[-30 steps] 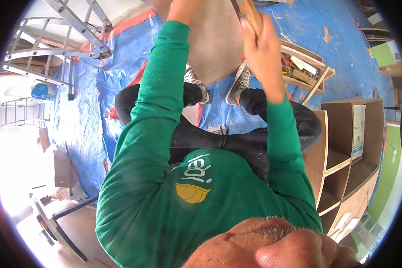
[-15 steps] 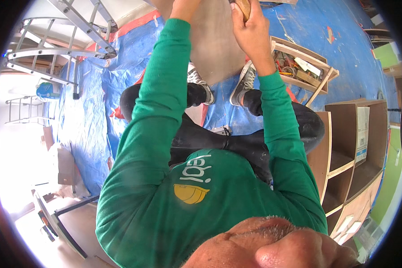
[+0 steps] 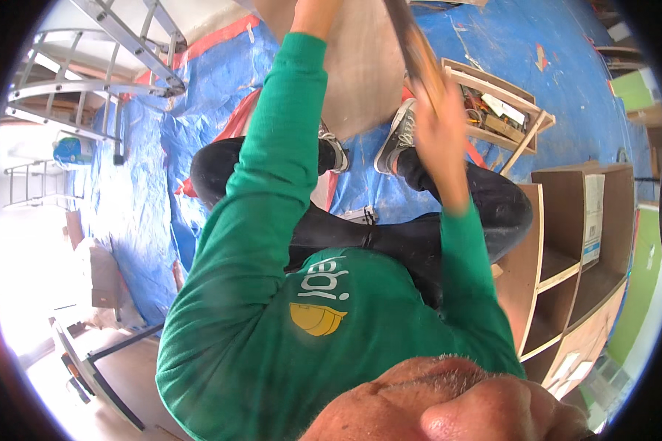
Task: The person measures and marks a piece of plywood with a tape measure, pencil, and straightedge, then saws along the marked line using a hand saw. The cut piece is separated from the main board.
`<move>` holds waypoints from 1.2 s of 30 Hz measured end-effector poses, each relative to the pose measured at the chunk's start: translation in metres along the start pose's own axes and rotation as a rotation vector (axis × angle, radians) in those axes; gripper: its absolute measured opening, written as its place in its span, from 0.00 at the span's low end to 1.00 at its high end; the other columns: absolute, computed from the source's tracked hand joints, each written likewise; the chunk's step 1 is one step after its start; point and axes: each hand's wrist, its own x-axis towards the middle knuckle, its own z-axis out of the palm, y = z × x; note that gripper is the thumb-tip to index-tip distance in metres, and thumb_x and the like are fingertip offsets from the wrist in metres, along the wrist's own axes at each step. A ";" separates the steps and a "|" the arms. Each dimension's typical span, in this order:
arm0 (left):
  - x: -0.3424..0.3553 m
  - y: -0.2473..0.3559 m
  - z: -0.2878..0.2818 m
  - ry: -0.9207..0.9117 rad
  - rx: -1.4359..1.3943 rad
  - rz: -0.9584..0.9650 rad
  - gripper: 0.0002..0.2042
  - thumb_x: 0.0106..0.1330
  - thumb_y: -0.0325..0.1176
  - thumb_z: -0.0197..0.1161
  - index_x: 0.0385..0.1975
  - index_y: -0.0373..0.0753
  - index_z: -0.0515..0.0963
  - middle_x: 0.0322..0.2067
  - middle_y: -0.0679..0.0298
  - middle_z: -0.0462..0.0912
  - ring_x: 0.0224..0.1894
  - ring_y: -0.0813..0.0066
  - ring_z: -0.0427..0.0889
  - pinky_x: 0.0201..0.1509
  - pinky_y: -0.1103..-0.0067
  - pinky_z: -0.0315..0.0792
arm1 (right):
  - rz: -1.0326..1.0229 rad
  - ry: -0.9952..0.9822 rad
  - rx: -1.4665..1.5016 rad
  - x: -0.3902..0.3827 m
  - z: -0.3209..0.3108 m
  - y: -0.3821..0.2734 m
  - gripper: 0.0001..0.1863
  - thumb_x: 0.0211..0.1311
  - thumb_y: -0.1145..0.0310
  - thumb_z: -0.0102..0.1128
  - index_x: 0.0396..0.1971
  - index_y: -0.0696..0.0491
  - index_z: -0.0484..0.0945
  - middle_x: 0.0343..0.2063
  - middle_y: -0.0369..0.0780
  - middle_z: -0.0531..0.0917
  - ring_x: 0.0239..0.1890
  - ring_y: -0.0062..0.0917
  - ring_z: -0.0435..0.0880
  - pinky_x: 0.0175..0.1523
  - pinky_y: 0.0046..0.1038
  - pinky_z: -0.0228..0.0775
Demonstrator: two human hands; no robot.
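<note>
My right hand point(image 3: 440, 128), blurred by motion, is wrapped round a long tool point(image 3: 418, 55) with a tan wooden handle and a dark upper part, whose far end leaves the top of the picture. My left hand point(image 3: 312, 16) is at the top edge beside a pale grey-beige board point(image 3: 353, 92); its fingers are cut off, so what they hold cannot be seen. The board lies beyond my sneakers point(image 3: 393, 136), with my knees bent out to either side.
A blue tarp point(image 3: 544, 51) covers the floor. Aluminium ladders point(image 3: 95, 88) are at upper left. A wooden tool crate point(image 3: 496, 110) sits right of my feet, and an open plywood cabinet point(image 3: 581, 250) is beside my right knee. A dark-framed item point(image 3: 125, 342) is at lower left.
My right hand with the tool rose half a second ago and is now much lower, closer to my body. My left arm has shifted slightly rightward.
</note>
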 end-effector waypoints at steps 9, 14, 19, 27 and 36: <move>-0.001 -0.049 0.024 -0.156 0.154 0.217 0.09 0.74 0.42 0.58 0.36 0.46 0.82 0.38 0.62 0.84 0.45 0.57 0.84 0.52 0.57 0.73 | -0.159 0.055 0.234 0.088 0.065 0.041 0.16 0.77 0.61 0.57 0.54 0.56 0.76 0.39 0.59 0.86 0.42 0.59 0.86 0.45 0.51 0.80; 0.019 -0.083 0.052 -0.437 0.130 0.296 0.11 0.76 0.44 0.57 0.45 0.48 0.83 0.46 0.62 0.86 0.49 0.57 0.86 0.52 0.57 0.77 | -0.188 0.083 0.274 0.097 0.072 0.035 0.16 0.76 0.61 0.53 0.52 0.57 0.78 0.52 0.56 0.82 0.54 0.56 0.83 0.58 0.52 0.76; 0.022 -0.067 0.038 -0.508 0.339 0.256 0.17 0.80 0.51 0.52 0.50 0.50 0.84 0.49 0.62 0.88 0.52 0.55 0.88 0.50 0.55 0.80 | -0.248 0.138 0.081 0.091 0.053 0.007 0.24 0.72 0.59 0.59 0.64 0.50 0.77 0.51 0.55 0.82 0.50 0.54 0.85 0.54 0.53 0.78; 0.006 -0.027 0.002 -0.251 0.221 0.250 0.23 0.82 0.58 0.45 0.48 0.48 0.83 0.44 0.60 0.89 0.45 0.51 0.90 0.47 0.54 0.81 | 0.139 -0.063 0.146 0.085 -0.008 -0.050 0.20 0.71 0.59 0.62 0.51 0.60 0.78 0.42 0.54 0.88 0.47 0.52 0.88 0.49 0.52 0.79; 0.008 -0.037 0.030 -0.151 0.268 0.228 0.20 0.83 0.55 0.46 0.50 0.56 0.85 0.43 0.69 0.91 0.43 0.57 0.91 0.42 0.59 0.83 | 0.076 -0.002 0.187 0.079 0.005 -0.028 0.18 0.70 0.60 0.64 0.46 0.61 0.76 0.37 0.55 0.87 0.42 0.53 0.88 0.46 0.51 0.77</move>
